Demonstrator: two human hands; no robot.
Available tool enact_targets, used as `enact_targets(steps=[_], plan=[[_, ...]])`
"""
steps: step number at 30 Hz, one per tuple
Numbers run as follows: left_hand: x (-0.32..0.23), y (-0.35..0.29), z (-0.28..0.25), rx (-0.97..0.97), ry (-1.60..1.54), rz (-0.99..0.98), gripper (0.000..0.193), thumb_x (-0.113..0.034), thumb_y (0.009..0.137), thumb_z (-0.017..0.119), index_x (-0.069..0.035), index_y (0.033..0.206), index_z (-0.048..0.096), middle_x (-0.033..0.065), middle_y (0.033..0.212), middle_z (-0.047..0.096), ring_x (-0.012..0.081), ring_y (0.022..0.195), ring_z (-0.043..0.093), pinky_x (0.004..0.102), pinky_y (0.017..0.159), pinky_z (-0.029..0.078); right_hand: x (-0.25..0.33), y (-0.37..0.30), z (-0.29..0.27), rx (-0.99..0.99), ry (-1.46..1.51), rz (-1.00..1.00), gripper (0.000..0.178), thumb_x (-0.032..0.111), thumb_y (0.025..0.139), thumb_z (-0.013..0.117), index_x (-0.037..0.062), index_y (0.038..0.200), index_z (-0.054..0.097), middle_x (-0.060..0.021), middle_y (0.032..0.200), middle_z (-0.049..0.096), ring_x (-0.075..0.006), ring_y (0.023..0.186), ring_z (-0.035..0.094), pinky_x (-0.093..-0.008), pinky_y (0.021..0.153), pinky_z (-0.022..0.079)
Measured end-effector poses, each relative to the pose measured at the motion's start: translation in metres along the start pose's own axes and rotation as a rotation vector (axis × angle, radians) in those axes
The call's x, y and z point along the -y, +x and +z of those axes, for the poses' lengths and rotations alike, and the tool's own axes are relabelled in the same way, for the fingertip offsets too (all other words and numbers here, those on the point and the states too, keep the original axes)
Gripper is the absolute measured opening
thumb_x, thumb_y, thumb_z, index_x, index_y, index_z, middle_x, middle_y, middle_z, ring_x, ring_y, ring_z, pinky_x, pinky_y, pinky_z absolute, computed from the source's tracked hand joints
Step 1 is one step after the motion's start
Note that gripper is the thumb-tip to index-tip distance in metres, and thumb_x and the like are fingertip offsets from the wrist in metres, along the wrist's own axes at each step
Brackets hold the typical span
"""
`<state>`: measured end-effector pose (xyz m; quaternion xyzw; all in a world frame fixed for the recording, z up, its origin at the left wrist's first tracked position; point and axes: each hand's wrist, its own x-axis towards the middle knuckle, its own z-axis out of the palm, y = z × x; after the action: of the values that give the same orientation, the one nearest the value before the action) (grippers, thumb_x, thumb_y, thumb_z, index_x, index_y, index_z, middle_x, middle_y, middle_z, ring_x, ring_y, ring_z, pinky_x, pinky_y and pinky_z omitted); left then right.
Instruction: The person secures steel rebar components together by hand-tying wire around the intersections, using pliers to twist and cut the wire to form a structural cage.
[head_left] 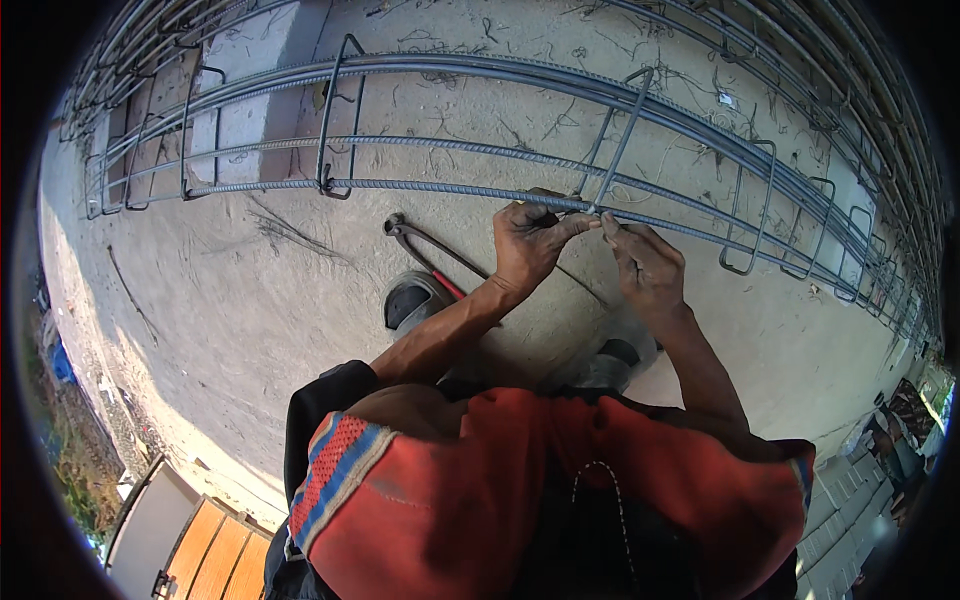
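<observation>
A long steel rebar cage (430, 187) crosses in front of me, its ribbed bars joined by bent square stirrups (626, 135). At the near bar, where one stirrup meets it, both hands work close together. My left hand (530, 245) is closed, its fingers curled behind the bar and its thumb pressed at the joint. My right hand (648, 262) pinches at the same joint with thumb and forefinger. A thin tie wire (582, 284) trails below the left hand; its end in the fingers is mostly hidden. Pincers with red handles (430, 254) lie beside my left foot, partly behind my forearm.
More rebar cages (860, 80) are stacked at the far right and far left. Concrete blocks (255, 95) sit under the cage. Loose wire scraps (290, 232) litter the concrete floor. My shoes (415, 298) are just below the cage. An orange slatted panel (215, 550) stands at lower left.
</observation>
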<state>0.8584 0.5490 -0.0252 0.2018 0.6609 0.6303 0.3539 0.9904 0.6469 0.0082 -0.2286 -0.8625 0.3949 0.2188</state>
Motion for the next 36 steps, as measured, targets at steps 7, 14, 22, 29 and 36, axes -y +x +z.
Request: enact_targets(steps=[7, 14, 22, 29, 36], plan=[[-0.003, 0.005, -0.004, 0.072, -0.033, -0.059, 0.021, -0.012, 0.069, 0.08, 0.0, 0.07, 0.063, 0.0, 0.062, 0.059, 0.0046, 0.059, 0.047, 0.0212, 0.053, 0.038, -0.002, -0.003, 0.003, -0.025, 0.147, 0.101, 0.034, -0.009, 0.078, 0.057, 0.0072, 0.107, 0.065, -0.0095, 0.078, 0.06, -0.0158, 0.063, 0.059, -0.0267, 0.055, 0.048], [-0.016, 0.016, -0.017, 0.295, -0.136, -0.308, 0.021, -0.013, 0.071, 0.078, 0.0, 0.072, 0.062, 0.0057, 0.063, 0.062, 0.0103, 0.053, 0.055, 0.0238, 0.045, 0.043, 0.01, 0.009, -0.013, 0.057, 0.096, 0.146, 0.035, -0.007, 0.077, 0.057, 0.0066, 0.108, 0.064, -0.0091, 0.073, 0.06, -0.0173, 0.058, 0.059, -0.029, 0.053, 0.048], [-0.006, 0.009, -0.019, 0.329, -0.136, -0.271, 0.015, -0.01, 0.076, 0.073, 0.002, 0.073, 0.064, 0.0087, 0.064, 0.063, 0.0127, 0.055, 0.06, 0.0249, 0.051, 0.05, 0.016, 0.017, -0.015, 0.046, 0.014, 0.048, 0.032, -0.003, 0.074, 0.06, 0.0051, 0.105, 0.064, -0.0088, 0.08, 0.062, -0.0228, 0.065, 0.061, -0.0319, 0.058, 0.051], [0.005, 0.004, -0.025, 0.339, -0.149, -0.277, 0.015, -0.007, 0.078, 0.071, 0.005, 0.079, 0.062, 0.0103, 0.071, 0.064, 0.014, 0.058, 0.061, 0.0258, 0.052, 0.051, 0.021, 0.029, -0.012, 0.093, -0.119, -0.073, 0.026, 0.001, 0.073, 0.064, 0.0057, 0.098, 0.066, -0.0064, 0.082, 0.063, -0.0214, 0.075, 0.062, -0.0318, 0.061, 0.052], [-0.01, 0.008, -0.011, 0.369, -0.217, -0.234, 0.016, -0.01, 0.081, 0.068, 0.003, 0.088, 0.063, 0.0092, 0.07, 0.063, 0.0127, 0.057, 0.06, 0.0255, 0.052, 0.05, 0.013, 0.013, -0.004, -0.06, -0.062, 0.009, 0.028, 0.0, 0.072, 0.065, 0.0088, 0.098, 0.066, -0.0029, 0.082, 0.061, -0.0194, 0.073, 0.061, -0.0306, 0.061, 0.052]])
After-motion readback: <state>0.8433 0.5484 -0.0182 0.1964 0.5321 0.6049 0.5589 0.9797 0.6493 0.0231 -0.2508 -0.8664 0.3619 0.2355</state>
